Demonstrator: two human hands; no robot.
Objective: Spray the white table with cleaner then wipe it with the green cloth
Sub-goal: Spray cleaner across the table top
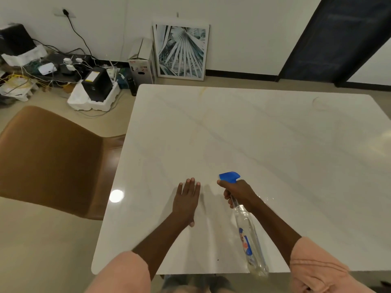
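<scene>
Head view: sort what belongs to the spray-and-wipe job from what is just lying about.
Job: white table; spray bottle, gripped by right hand; left hand, flat on table. Green cloth not in view.

Lying about: brown chair; framed picture; cardboard box; cables.

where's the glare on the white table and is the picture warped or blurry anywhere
Head view: a round bright glare spot sits on the glossy white marble table near its left edge, left of the flat left hand; wide-angle distortion bows the table edges and the dark door frame; the clear spray bottle with blue nozzle, gripped by the right hand, looks slightly soft.
</scene>
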